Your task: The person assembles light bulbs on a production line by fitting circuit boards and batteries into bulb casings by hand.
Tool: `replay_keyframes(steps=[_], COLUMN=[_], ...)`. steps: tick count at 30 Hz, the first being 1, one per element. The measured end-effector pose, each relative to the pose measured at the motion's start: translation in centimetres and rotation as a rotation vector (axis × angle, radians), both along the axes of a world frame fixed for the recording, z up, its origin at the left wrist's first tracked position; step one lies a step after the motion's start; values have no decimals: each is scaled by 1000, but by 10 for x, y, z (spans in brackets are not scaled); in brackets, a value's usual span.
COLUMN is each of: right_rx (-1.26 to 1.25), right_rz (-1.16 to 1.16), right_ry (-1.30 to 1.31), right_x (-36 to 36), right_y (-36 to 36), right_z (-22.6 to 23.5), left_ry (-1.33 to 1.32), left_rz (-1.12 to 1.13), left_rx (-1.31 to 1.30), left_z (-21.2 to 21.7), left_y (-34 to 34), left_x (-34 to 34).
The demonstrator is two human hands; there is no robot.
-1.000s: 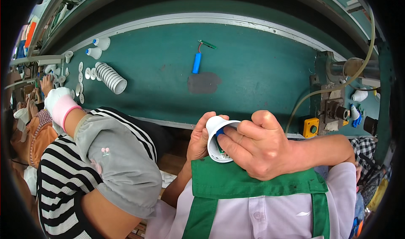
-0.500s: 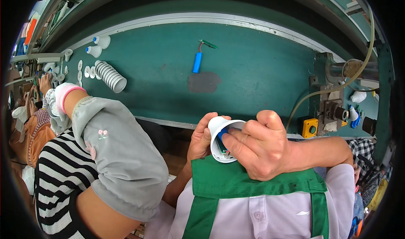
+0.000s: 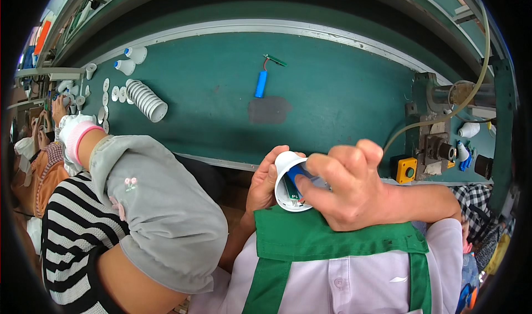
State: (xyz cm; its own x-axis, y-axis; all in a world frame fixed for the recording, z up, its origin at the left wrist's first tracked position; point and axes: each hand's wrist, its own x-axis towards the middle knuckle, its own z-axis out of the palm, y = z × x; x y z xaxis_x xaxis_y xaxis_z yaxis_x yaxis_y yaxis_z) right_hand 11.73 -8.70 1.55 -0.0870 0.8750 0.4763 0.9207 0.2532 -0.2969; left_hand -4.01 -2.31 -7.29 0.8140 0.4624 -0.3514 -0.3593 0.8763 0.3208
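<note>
A white cone-shaped plastic housing point(image 3: 281, 191) is gripped in my left hand point(image 3: 261, 185), its wide opening turned to the right. Inside it sit a blue cylindrical battery point(image 3: 294, 173) and a green circuit board point(image 3: 290, 189). My right hand point(image 3: 354, 187) is closed at the opening, thumb on the battery; its other fingers partly cover the rim. Farther away on the bench lies another blue battery point(image 3: 261, 84), joined by a red wire to a narrow green circuit board point(image 3: 275, 60).
A row of nested white pieces point(image 3: 147, 100), white discs point(image 3: 115, 94) and blue-tipped white housings point(image 3: 125, 67) stand left on the green bench point(image 3: 332, 92). A co-worker's grey sleeve point(image 3: 158, 203) is close on my left. Right stands a metal press point(image 3: 435, 131) with a yellow button box point(image 3: 407, 169).
My right hand's fingers have lifted and shifted slightly, showing more of the battery inside the housing. The co-worker's forearm has moved a little left, uncovering more white discs.
</note>
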Motion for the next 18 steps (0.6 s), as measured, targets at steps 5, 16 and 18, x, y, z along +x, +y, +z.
replay_keyframes(steps=[5,16,18], right_rx=[14,-279,-287], right_rz=[-36,69,101], right_ry=[203,371,416], right_x=[1,16,16], right_y=[3,5,5], right_z=[-3,5,5], left_ry=[10,-25,-57], left_rz=[-15,-16,-27], left_rx=[52,-71,-80], left_z=[2,-1,1], left_y=[1,2,1], left_x=[1,-1,-1])
